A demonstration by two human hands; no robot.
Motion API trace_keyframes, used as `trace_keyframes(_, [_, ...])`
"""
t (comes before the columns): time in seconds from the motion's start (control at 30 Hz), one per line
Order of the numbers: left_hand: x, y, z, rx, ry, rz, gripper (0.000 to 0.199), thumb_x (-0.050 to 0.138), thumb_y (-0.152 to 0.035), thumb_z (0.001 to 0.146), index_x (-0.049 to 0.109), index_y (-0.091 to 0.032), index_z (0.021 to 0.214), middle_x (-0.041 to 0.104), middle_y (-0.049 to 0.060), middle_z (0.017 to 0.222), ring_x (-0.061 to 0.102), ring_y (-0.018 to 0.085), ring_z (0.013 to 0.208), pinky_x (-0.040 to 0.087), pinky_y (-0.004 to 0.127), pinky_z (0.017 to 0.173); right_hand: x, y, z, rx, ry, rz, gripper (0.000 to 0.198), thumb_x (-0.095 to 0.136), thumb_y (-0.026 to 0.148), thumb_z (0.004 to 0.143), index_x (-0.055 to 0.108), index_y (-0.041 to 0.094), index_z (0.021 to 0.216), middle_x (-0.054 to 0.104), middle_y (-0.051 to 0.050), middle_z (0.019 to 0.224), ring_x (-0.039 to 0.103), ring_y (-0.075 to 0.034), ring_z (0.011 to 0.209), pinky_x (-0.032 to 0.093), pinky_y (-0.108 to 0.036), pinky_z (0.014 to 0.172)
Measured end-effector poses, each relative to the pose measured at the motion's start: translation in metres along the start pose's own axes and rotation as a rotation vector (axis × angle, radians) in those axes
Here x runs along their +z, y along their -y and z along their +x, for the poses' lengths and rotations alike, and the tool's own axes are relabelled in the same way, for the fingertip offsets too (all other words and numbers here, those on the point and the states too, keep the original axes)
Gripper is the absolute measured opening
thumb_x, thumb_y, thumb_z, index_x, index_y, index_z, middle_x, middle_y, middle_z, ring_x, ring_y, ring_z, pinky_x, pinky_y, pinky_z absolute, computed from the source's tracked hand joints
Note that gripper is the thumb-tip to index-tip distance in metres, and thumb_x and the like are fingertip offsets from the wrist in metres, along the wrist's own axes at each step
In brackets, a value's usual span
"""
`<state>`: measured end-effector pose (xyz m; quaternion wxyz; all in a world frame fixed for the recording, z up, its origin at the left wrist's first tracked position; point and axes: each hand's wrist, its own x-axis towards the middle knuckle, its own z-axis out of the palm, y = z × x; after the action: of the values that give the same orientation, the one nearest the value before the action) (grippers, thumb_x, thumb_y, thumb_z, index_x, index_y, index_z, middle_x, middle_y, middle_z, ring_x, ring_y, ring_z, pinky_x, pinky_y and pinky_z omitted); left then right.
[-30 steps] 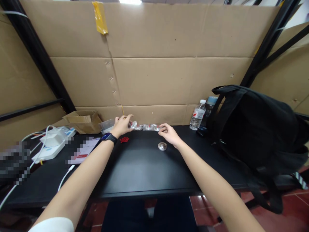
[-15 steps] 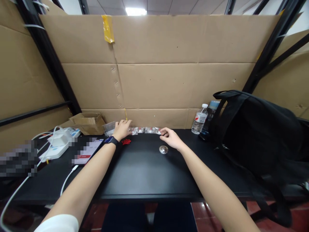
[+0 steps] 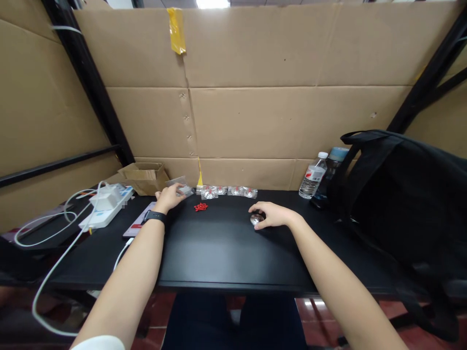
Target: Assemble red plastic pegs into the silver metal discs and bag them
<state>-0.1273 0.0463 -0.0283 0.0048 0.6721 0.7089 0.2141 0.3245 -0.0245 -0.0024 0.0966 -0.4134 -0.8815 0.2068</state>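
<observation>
has a disc on the desk, between the thumb and parted fingers of the right hand; can't tell about any grip. left of that, shows red pieces, with packets in a row behind. farther left, has the left hand at a clear bag; can't tell about fingers together or apart.

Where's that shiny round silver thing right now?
The head view shows the shiny round thing just right of centre, inside the curl of the right hand, nearer the viewer than the row of clear packets.
</observation>
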Motion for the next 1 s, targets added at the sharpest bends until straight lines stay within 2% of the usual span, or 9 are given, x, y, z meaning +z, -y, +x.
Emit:
trace_keyframes(0.13, [-0.006,0.0,-0.002,-0.021,-0.03,-0.03,0.049,0.07,-0.038,0.079,0.064,-0.032,0.127,0.078,0.004,0.113,0.065,0.036,0.117,0.036,0.046,0.098,0.0,0.0,0.001,0.002,0.004,-0.003,0.066,0.086,0.042,0.067,0.068,0.021,0.126,0.07,-0.01,0.12,0.067,-0.027,0.105,0.053,-0.037,0.093])
trace_keyframes(0.3, [-0.024,-0.003,-0.01,-0.084,-0.212,-0.18,0.042,0.067,-0.041,0.084,0.066,-0.031,0.125,0.077,0.006,0.113,0.065,0.035,0.115,0.04,0.048,0.096,0.0,-0.002,0.001,0.001,0.0,0.009,0.062,0.085,0.038,0.067,0.069,0.021,0.125,0.072,-0.009,0.118,0.068,-0.026,0.103,0.053,-0.036,0.093])
trace_keyframes(0.4, [-0.034,-0.021,-0.018,-0.041,-0.339,-0.279,0.039,0.066,-0.04,0.086,0.065,-0.028,0.123,0.078,0.005,0.107,0.066,0.031,0.113,0.039,0.046,0.098,0.001,-0.001,0.002,-0.004,-0.008,0.018,0.059,0.085,0.034,0.068,0.07,0.02,0.123,0.072,-0.009,0.116,0.069,-0.025,0.101,0.054,-0.035,0.091])
trace_keyframes(0.47, [-0.037,-0.043,-0.024,0.057,-0.374,-0.296,0.037,0.066,-0.038,0.087,0.064,-0.028,0.122,0.079,0.003,0.103,0.066,0.029,0.113,0.037,0.046,0.101,0.001,0.001,0.002,-0.003,-0.012,0.026,0.055,0.084,0.031,0.068,0.07,0.019,0.121,0.073,-0.009,0.112,0.069,-0.024,0.098,0.054,-0.034,0.089])
trace_keyframes(0.57, [-0.032,-0.084,-0.036,0.284,-0.341,-0.27,0.031,0.065,-0.035,0.089,0.065,-0.028,0.119,0.079,0.003,0.101,0.063,0.028,0.117,0.032,0.046,0.102,0.0,0.002,0.002,-0.004,0.001,0.059,0.058,0.085,0.031,0.066,0.07,0.019,0.121,0.074,-0.008,0.108,0.07,-0.022,0.092,0.054,-0.032,0.086])
trace_keyframes(0.73, [-0.001,-0.135,-0.057,0.574,-0.125,-0.175,0.03,0.061,-0.027,0.093,0.064,-0.029,0.122,0.079,0.006,0.1,0.061,0.028,0.118,0.027,0.046,0.101,0.0,0.0,0.003,-0.006,0.018,0.086,0.058,0.086,0.03,0.065,0.07,0.02,0.12,0.074,-0.006,0.105,0.071,-0.021,0.089,0.055,-0.03,0.083])
trace_keyframes(0.87, [0.016,-0.142,-0.061,0.667,0.029,-0.131,0.036,0.065,-0.034,0.091,0.062,-0.031,0.127,0.079,0.004,0.103,0.059,0.029,0.121,0.028,0.046,0.102,0.001,-0.002,0.003,-0.017,0.019,0.081,0.052,0.085,0.028,0.067,0.071,0.019,0.116,0.075,-0.006,0.103,0.071,-0.021,0.088,0.055,-0.03,0.082])
trace_keyframes(0.93, [0.012,-0.134,-0.057,0.632,0.023,-0.141,0.035,0.06,-0.041,0.095,0.062,-0.032,0.128,0.078,0.004,0.111,0.061,0.028,0.12,0.03,0.044,0.101,0.001,-0.002,0.003,-0.021,0.02,0.079,0.051,0.084,0.028,0.067,0.072,0.019,0.116,0.075,-0.006,0.103,0.071,-0.021,0.088,0.055,-0.03,0.082])
trace_keyframes(1.0, [0.003,-0.12,-0.049,0.538,-0.032,-0.142,0.032,0.051,-0.041,0.099,0.064,-0.032,0.127,0.076,0.004,0.116,0.063,0.027,0.117,0.034,0.043,0.099,0.001,-0.002,0.003,-0.019,0.019,0.076,0.05,0.084,0.028,0.067,0.072,0.02,0.115,0.075,-0.006,0.103,0.071,-0.021,0.089,0.054,-0.03,0.082])
